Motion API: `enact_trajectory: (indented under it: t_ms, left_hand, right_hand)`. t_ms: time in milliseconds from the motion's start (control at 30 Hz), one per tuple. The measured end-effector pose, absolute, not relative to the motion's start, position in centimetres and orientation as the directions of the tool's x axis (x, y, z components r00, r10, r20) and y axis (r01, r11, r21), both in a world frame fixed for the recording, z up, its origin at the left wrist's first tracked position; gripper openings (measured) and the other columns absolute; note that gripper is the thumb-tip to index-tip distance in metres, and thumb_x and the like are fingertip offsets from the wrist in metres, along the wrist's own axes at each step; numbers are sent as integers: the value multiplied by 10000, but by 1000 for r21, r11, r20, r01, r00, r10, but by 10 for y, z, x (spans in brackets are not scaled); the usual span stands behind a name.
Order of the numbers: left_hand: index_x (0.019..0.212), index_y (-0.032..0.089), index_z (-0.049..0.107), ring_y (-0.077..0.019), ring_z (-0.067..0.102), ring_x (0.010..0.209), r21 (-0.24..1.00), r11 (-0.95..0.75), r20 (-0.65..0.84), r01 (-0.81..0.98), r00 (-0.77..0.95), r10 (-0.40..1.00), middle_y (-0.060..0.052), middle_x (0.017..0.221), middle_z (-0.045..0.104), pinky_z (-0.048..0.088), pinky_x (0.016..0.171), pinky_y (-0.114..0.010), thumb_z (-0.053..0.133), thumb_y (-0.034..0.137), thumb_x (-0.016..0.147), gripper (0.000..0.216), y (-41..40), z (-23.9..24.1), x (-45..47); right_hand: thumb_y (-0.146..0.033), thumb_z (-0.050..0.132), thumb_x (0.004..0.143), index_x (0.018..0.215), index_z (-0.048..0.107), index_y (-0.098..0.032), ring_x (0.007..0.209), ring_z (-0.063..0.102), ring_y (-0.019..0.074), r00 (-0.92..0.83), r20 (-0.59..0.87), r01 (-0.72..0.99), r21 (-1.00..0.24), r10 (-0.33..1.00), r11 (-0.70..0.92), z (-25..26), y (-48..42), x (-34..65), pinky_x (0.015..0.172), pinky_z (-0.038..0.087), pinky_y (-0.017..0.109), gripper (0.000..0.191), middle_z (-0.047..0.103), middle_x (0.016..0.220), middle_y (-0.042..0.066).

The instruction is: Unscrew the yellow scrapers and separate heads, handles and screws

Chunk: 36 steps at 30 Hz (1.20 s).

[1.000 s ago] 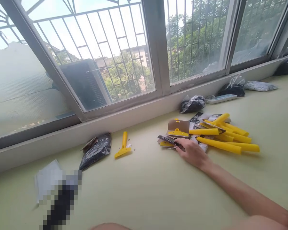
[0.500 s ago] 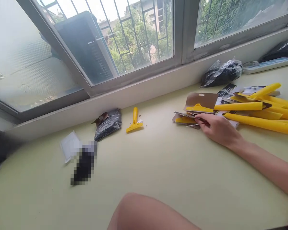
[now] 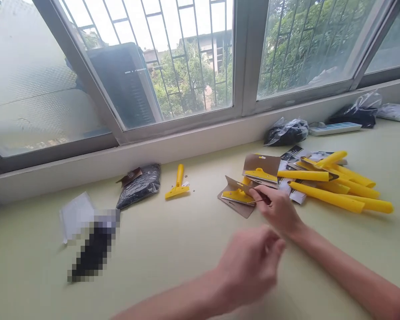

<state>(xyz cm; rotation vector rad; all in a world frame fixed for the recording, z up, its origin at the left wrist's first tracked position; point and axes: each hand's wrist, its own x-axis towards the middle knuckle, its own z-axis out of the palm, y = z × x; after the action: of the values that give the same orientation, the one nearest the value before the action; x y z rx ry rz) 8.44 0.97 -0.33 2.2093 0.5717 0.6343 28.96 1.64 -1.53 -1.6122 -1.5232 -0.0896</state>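
Note:
My left hand [image 3: 251, 262] is blurred by motion in the lower middle, its fingers curled in; anything inside them is hidden. Beyond it my right hand [image 3: 276, 206] has thumb and fingers pinched on the edge of a brown cardboard card [image 3: 235, 183] and a thin metal rod [image 3: 252, 203]. Just left of these fingers, a yellow scraper head [image 3: 235, 196] lies against the card. A second yellow scraper head [image 3: 260, 175] rests on another brown card [image 3: 265, 163] just behind. To the right spreads a pile of yellow handles [image 3: 326, 195].
A small yellow scraper [image 3: 178, 189] lies left of centre with several tiny screws around it. Farther left are a black plastic packet [image 3: 140, 184] and a clear sleeve [image 3: 78, 213]. Bagged black items [image 3: 286, 132] and a pale blue tray [image 3: 335, 128] line the windowsill.
My left hand has come up into view from the bottom edge. My right hand has tilted the brown card up, showing the yellow head beside it. The whole view has shifted.

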Motion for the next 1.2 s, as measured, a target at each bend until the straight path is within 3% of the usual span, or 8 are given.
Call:
enact_trajectory:
  t_ms: [67,200,333,433,600,800,1033,1200]
  left_hand:
    - [994,209,651,-224,633,858,595,-736,373,321,701,607,-84,952,683,551,773,-399,506,282,1002,162,35,-1,80]
    - [1198,209,585,-304,595,1048,284,-835,551,471,633,544,-142,1210,646,512,867,-480,617,349,934,300,74,-1,53]
    - [1220,216,582,-335,587,1100,191,-845,511,499,685,520,-139,1253,638,484,900,-501,717,523,849,499,72,2,41]
    - [1187,223,601,-313,612,1080,145,-885,406,443,789,462,-112,1209,665,489,904,-487,686,561,868,472,66,8,41]
    - [1180,156,594,-277,635,942,27,-924,367,381,856,363,-139,1080,667,535,807,-443,521,308,1001,246,68,8,38]
    - [1369,192,478,-177,600,881,89,-932,535,350,773,341,-123,1106,571,543,747,-287,330,-56,900,551,72,-2,13]
    - [1407,202,425,-134,556,861,198,-950,685,240,659,310,-123,1140,508,518,736,-219,343,-83,897,590,62,4,-40]
    - [1309,208,464,-143,518,765,299,-917,632,265,665,398,-103,1040,541,489,671,-232,348,-27,930,461,57,3,-44]
  right_hand:
    - [-373,481,1016,728,535,-216,521,443,137,240,553,775,-604,798,186,-11,13,278,524,344,271,332,505,584,-25]
    - [-403,467,1026,773,541,-209,511,389,116,195,506,655,-705,840,272,-8,8,257,508,311,261,328,482,600,-36]
    - [-436,454,1035,789,530,-200,560,362,114,159,415,472,-829,896,300,-7,2,237,522,308,255,349,439,644,-37]
    - [-453,438,1040,788,513,-198,598,370,118,122,350,370,-884,929,285,-8,1,227,542,320,255,366,434,680,-30]
    - [-424,449,1037,802,517,-199,566,340,117,161,415,532,-801,895,275,-14,9,240,544,291,265,332,422,646,-43]
    - [-431,477,1002,737,475,-212,539,341,131,394,499,667,-733,772,133,-18,28,276,541,275,278,344,402,592,-44]
    - [-454,510,946,683,447,-219,536,340,132,533,430,561,-825,729,77,-13,43,286,522,263,273,358,380,580,-47]
    - [-448,483,928,698,456,-216,574,330,135,578,397,487,-869,713,88,28,84,272,546,262,277,328,365,598,-44]
